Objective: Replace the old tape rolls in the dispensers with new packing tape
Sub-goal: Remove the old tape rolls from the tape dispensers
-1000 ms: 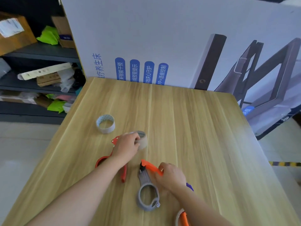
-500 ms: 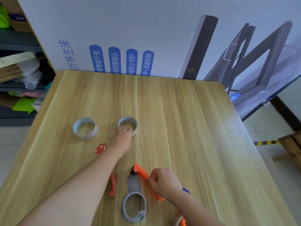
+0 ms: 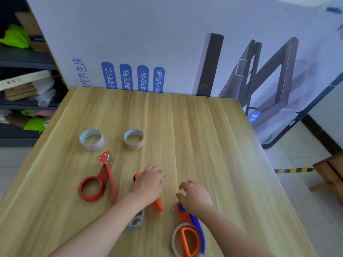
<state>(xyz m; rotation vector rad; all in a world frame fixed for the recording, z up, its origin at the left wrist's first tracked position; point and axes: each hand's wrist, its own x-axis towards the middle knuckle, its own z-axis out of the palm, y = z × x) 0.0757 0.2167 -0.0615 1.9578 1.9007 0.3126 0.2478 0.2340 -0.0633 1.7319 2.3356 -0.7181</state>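
Two tape rolls lie flat on the wooden table [image 3: 204, 138]: a whitish roll [image 3: 91, 139] on the left and a brownish roll [image 3: 134, 139] to its right. An empty red dispenser [image 3: 96, 182] lies below them. My left hand [image 3: 148, 184] lies over a grey and orange dispenser [image 3: 137, 220], fingers curled around its middle. My right hand [image 3: 194, 195] hovers with loosely curled fingers and holds nothing. It is just above the tip of an orange and blue dispenser [image 3: 187, 238], which carries a tape roll.
A large printed cardboard box [image 3: 167, 52] stands upright along the table's far edge. Shelves [image 3: 24, 86] with boxes and bags are at the left. A wooden piece [image 3: 332, 175] stands on the floor to the right.
My left hand let go of the brownish roll and pulled back onto the grey and orange dispenser. My right hand left that dispenser's orange handle and moved right.
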